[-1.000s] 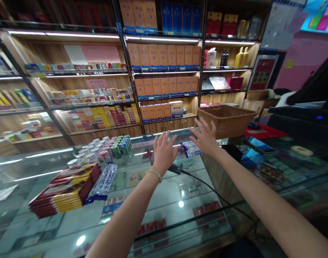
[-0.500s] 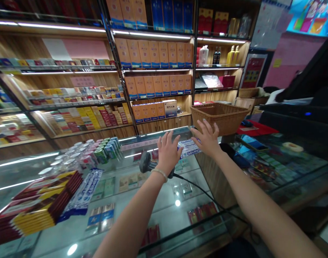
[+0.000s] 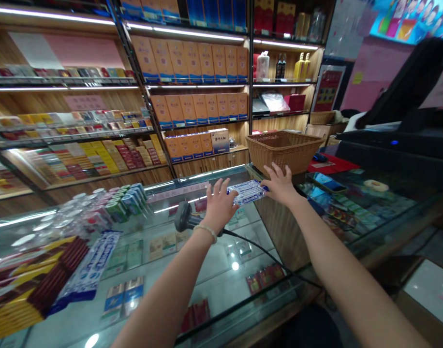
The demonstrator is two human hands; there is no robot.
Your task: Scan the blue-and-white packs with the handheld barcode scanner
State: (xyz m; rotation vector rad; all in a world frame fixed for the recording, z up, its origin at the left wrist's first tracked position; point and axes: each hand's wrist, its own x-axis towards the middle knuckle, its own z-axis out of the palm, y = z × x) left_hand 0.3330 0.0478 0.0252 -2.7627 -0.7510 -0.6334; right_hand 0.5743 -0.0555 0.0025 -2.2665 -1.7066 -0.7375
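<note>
A row of blue-and-white wrapped packets lies on the glass counter, with a hand at each end. My left hand grips the left end between thumb and fingers, its other fingers raised. My right hand has its thumb and forefinger on the right end, the rest of the fingers spread upward. Under my left wrist, which wears a pale bracelet, lies a black handheld barcode scanner. The forearm and hand partly hide it, and its cable runs toward the lower right.
A wicker basket stands just beyond my right hand. To the left are stacked yellow-and-maroon packs, more blue-and-white packets and small green boxes. A dark monitor rises at right; shelves of orange boxes line the back.
My hands have closed in on the two ends of the blue-and-white packets, the right one shifting outward to the right end. The head view has turned slightly right and down.
</note>
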